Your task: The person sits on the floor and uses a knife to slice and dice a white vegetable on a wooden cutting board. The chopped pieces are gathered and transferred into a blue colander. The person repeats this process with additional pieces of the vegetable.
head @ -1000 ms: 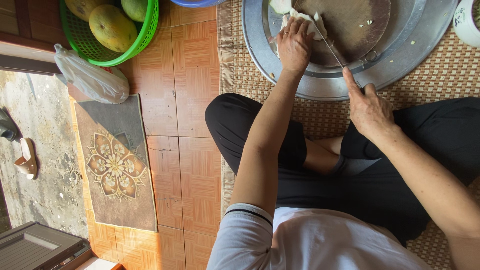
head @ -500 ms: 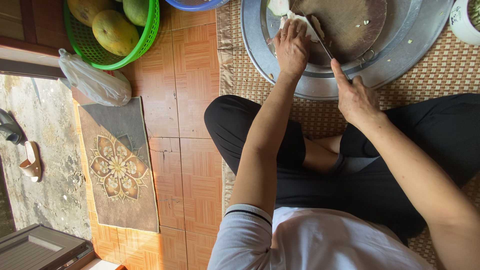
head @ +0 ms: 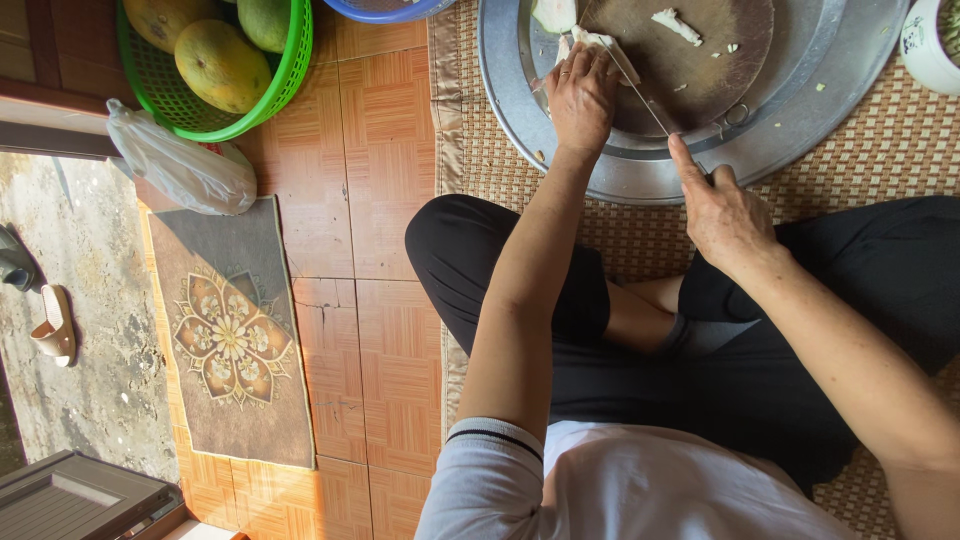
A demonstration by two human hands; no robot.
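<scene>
Here, slicing is in hand. The left hand point(head: 580, 95) presses a pale vegetable piece point(head: 590, 42) onto the round board point(head: 700, 60) inside the metal tray point(head: 640, 180). The right hand point(head: 725, 210) is closed around a knife point(head: 645, 95), its blade just beside the left fingers. The next cut calls for keeping those fingertips tucked clear of the edge.

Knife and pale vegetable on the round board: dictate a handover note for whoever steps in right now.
Left hand presses the pale white vegetable piece onto the round brown wooden cutting board.
Right hand grips the thin-bladed knife, blade beside the left fingers.
Board sits in the large round metal tray.
Done: one cut white strip and scraps on the board.
Left: the held piece remains uncut.
</scene>
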